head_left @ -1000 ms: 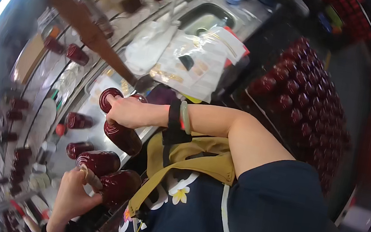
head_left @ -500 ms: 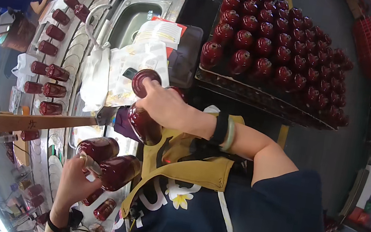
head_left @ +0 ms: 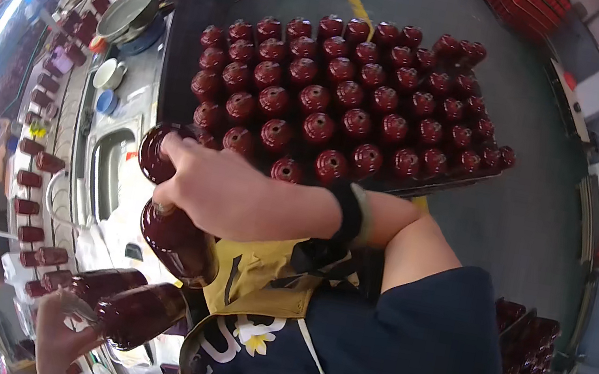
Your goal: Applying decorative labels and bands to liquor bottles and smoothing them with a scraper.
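Observation:
My right hand [head_left: 223, 186] is closed on two glossy dark red bottles, gripped at their narrow ends. One bottle [head_left: 159, 152] points its round end up beside my fingers; the other bottle [head_left: 176, 249] hangs below, in front of my yellow apron. At the lower left, my left hand [head_left: 61, 333] pinches the ends of two more dark red bottles. The nearer bottle [head_left: 142, 315] lies slanted toward my body, and the farther bottle [head_left: 108, 284] is partly behind it. The left fingers are somewhat blurred.
Ahead, a low platform holds rows of upright dark red bottles [head_left: 318, 128]. On the left, a metal sink [head_left: 108, 169], a white cup [head_left: 109, 73] and a blue bowl [head_left: 107, 103] sit along the counter, beside a line with more bottles [head_left: 29, 179]. A red crate [head_left: 519, 9] stands at the far right.
The view has swung so that the rows of bottles appear more central and closer. Both hands keep hold of their bottles and appear farther left in the picture.

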A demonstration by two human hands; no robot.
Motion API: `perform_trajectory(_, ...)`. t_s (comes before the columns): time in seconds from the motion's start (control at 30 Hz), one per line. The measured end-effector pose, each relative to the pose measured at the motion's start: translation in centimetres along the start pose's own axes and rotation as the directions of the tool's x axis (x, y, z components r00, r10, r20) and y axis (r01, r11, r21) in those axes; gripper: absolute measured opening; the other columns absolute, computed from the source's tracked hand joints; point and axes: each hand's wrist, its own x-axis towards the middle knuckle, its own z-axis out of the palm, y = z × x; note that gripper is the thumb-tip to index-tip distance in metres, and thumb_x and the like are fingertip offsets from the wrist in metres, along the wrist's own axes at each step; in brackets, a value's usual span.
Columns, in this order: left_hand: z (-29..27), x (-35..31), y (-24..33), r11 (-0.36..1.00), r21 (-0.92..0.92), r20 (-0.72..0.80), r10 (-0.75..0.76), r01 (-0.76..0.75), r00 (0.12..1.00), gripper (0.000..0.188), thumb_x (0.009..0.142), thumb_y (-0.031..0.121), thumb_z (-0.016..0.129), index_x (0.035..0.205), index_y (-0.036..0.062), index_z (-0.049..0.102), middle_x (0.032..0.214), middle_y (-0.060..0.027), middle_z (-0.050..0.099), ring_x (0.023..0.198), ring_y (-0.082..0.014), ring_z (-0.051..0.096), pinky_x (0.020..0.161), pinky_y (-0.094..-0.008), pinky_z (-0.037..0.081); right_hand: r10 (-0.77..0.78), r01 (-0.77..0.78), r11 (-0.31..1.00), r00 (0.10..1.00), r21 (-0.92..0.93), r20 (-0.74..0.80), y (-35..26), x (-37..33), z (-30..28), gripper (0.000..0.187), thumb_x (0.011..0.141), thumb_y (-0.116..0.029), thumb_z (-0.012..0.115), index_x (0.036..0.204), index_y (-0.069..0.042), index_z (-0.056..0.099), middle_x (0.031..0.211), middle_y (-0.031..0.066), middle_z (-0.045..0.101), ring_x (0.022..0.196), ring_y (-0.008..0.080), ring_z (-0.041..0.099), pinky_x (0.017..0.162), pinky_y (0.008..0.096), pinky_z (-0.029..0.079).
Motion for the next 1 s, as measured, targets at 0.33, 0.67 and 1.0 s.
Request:
perform_trajectory(0.33,-2.0,13.4,18.2,0.911,0.053,0.144,0.399,-0.409,0.906,0.057,0.063,-0.003,0.084,0.111,0.0077,0.054,0.087,-0.0028,0.067,0.09,-0.0117,0.066,0.077,-0.0305,0.054,0.213,-0.279,0.939,0.931,-0.203,-0.295,6.3,-8.7,-15.5,0.024,0.086,0.003,0.059,0.099,-0.005,0.077,0.126,0.02,0.064,0.108,0.0367,0.067,0.096,0.0402,0.052)
perform_trajectory(0.67,6.6,23.5,42.0,0.647,0.249,0.498,0.552,-0.72,0.669,0.028,0.063,0.004,0.09,0.083,0.0043,0.071,0.081,-0.0046,0.074,0.075,-0.0136,0.071,0.069,-0.0306,0.055,0.405,-0.68,0.664,0.676,-0.31,-0.615,11.1,-28.2,-30.9,0.026,0.087,0.002,0.057,0.107,0.003,0.074,0.107,0.0183,0.073,0.1,0.029,0.071,0.09,0.0376,0.055)
perform_trajectory(1.0,21.7,25.3,63.0,0.637,0.159,0.216,0.723,-0.754,0.656,0.015,0.066,0.007,0.082,0.076,0.0045,0.071,0.076,-0.0004,0.067,0.069,-0.0123,0.061,0.065,-0.0302,0.049,0.483,-0.773,0.514,0.62,-0.373,-0.619,18.5,-46.9,-44.7,0.02,0.085,0.008,0.055,0.098,0.006,0.069,0.101,0.0156,0.07,0.097,0.0276,0.068,0.087,0.0367,0.053)
